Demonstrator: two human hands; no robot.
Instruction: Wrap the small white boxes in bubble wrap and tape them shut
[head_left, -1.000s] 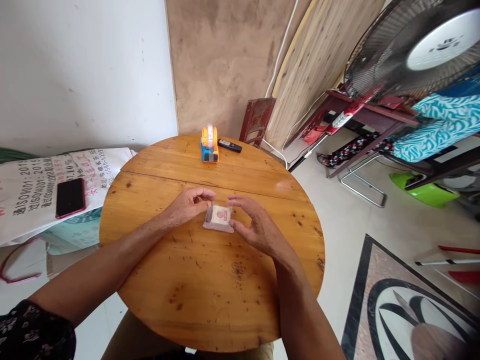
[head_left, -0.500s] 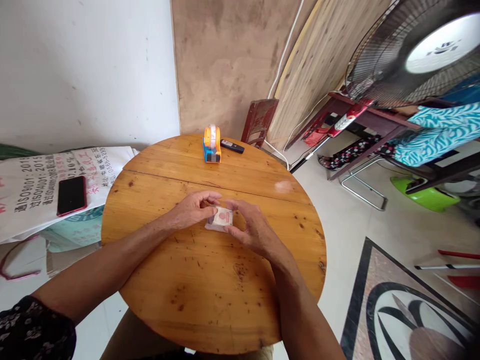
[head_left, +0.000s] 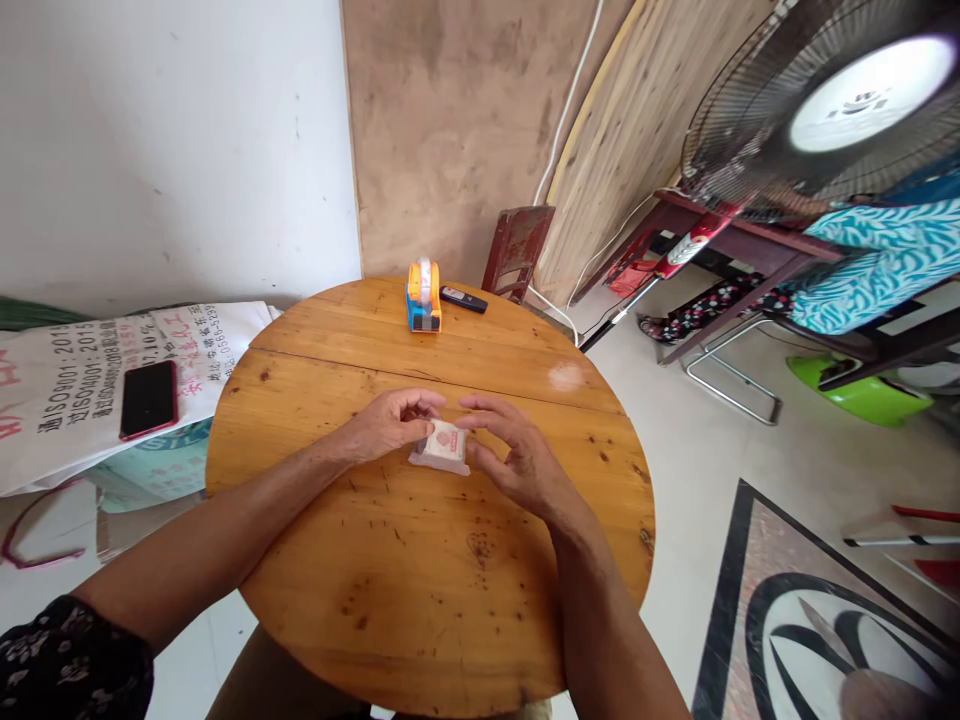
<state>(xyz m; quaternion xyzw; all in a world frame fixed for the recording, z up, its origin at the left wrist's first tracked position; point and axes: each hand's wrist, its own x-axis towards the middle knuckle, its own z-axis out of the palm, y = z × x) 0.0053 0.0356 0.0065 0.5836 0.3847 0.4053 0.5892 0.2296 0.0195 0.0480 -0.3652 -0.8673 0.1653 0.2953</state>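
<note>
A small white square packet (head_left: 446, 441) with red print, wrapped in clear plastic, is between my hands over the round wooden table (head_left: 360, 580). The plastic's loose edge sticks out towards me. My left hand (head_left: 394, 420) grips the packet's left side, its thumb at the upper left corner and its fingers curled behind. Close by on the right, my right hand (head_left: 517, 452) has its thumb and fingers spread apart, with the thumb near the packet's right edge. Whether that thumb touches the plastic is hard to tell.
An orange and blue tape dispenser (head_left: 424, 297) and a black remote-like object (head_left: 463, 299) stand at the table's far edge. A phone (head_left: 148, 399) lies on printed sacks at left. At right are a running fan (head_left: 870, 95) and a seated person (head_left: 862, 260).
My right hand has loosened from the packet, its fingers spreading away to the right. More of the packet and its plastic edge shows. My left hand stays on it.
</note>
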